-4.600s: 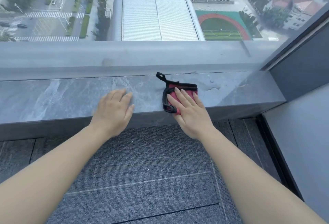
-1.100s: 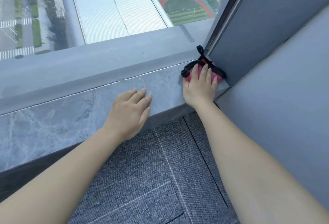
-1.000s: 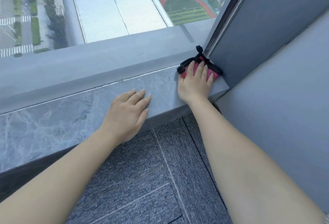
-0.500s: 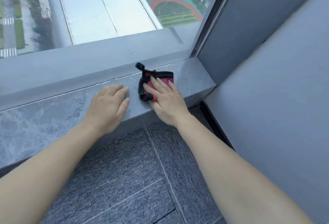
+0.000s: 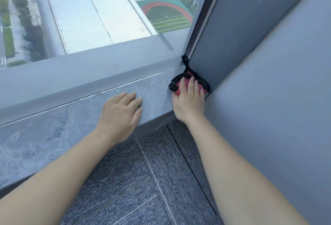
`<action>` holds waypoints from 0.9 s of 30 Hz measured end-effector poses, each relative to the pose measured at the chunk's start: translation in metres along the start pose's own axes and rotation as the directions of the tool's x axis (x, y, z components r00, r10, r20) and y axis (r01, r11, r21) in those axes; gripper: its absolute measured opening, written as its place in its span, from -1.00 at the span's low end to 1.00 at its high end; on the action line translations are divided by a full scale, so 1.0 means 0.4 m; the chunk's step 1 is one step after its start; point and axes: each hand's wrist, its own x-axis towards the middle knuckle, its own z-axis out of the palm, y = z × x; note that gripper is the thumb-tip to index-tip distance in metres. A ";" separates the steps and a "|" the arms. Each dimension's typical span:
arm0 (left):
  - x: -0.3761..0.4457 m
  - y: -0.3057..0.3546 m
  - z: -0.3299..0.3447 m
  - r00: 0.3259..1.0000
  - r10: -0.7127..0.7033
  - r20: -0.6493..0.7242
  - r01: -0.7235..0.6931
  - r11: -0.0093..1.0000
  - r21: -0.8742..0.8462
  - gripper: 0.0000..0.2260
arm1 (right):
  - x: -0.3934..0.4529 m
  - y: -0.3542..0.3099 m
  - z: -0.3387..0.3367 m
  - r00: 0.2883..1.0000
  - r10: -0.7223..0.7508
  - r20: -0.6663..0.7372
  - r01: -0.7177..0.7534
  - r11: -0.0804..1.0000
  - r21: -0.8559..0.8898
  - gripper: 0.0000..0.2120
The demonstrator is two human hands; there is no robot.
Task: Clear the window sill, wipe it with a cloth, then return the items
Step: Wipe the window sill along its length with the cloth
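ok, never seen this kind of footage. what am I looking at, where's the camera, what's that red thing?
There is no robot here: these are a person's two bare arms, filmed by a wide-angle camera worn on the head, looking forward and down. That is why the window and walls look bent. The grey marbled surface is a window sill, with carpet below it. The left hand lies flat on the sill with straight fingers and holds nothing. The right hand presses a red cloth with black edging flat onto the sill, in the corner by the wall. A black loop of the cloth sticks up against the window frame. No other items show on the sill.
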 end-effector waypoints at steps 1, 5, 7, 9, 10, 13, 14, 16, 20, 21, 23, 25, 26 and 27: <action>0.003 -0.004 -0.002 1.000 0.007 0.001 -0.007 1.000 0.002 -0.44 | 0.014 0.002 -0.002 1.000 0.009 -0.002 -0.009 1.000 0.009 -0.44; 0.005 -0.016 -0.006 0.999 0.037 0.025 -0.037 0.999 0.004 -0.54 | 0.067 -0.007 -0.009 1.000 0.005 -0.009 -0.005 1.000 0.027 -0.44; 0.003 -0.018 -0.005 0.999 0.041 0.031 -0.041 0.999 -0.005 -0.56 | 0.096 -0.017 -0.013 1.000 -0.014 -0.009 0.014 0.999 0.029 -0.44; 0.003 -0.021 -0.005 0.998 0.047 0.032 -0.047 0.999 -0.017 -0.56 | 0.113 -0.024 -0.013 1.000 -0.026 -0.018 0.026 1.000 0.017 -0.43; 0.002 -0.023 -0.005 0.998 0.049 0.032 -0.048 0.999 -0.023 -0.56 | 0.116 -0.026 -0.012 0.999 -0.030 -0.020 0.030 1.000 0.007 -0.43; 0.002 -0.029 -0.011 0.997 0.066 0.035 -0.064 0.997 -0.052 -0.52 | 0.114 -0.028 -0.011 0.999 -0.022 -0.031 0.022 1.000 -0.008 -0.42; 0.001 -0.030 -0.015 0.997 0.067 0.034 -0.065 0.996 -0.068 -0.49 | 0.110 -0.032 -0.011 0.999 -0.018 -0.030 0.018 1.000 -0.014 -0.42; -0.005 -0.036 -0.024 0.997 0.056 0.047 -0.051 0.994 -0.101 -0.42 | 0.095 -0.055 -0.007 0.999 -0.033 -0.026 0.033 0.999 -0.028 -0.42; -0.036 -0.054 -0.047 0.999 -0.034 -0.023 0.032 0.994 -0.105 -0.38 | 0.021 -0.139 0.029 0.987 -0.159 -0.011 0.159 0.987 -0.040 -0.41; -0.047 -0.064 -0.055 0.996 -0.080 -0.036 0.075 0.990 -0.115 -0.36 | 0.001 -0.161 0.040 0.980 -0.199 0.001 0.199 0.979 -0.038 -0.40; -0.072 -0.085 -0.070 0.987 -0.152 -0.048 0.144 0.980 -0.135 -0.32 | -0.034 -0.194 0.057 0.954 -0.298 0.025 0.298 0.954 -0.035 -0.41; -0.096 -0.104 -0.081 0.980 -0.191 -0.050 0.183 0.973 -0.138 -0.37 | -0.063 -0.203 0.060 0.912 -0.407 0.050 0.407 0.913 -0.008 -0.43; -0.106 -0.110 -0.085 0.977 -0.207 -0.043 0.200 0.971 -0.132 -0.42 | -0.076 -0.196 0.057 0.889 -0.453 0.064 0.453 0.891 0.016 -0.45; -0.115 -0.115 -0.086 0.975 -0.218 -0.035 0.212 0.970 -0.123 -0.44 | -0.087 -0.182 0.052 0.868 -0.489 0.079 0.488 0.872 0.040 -0.47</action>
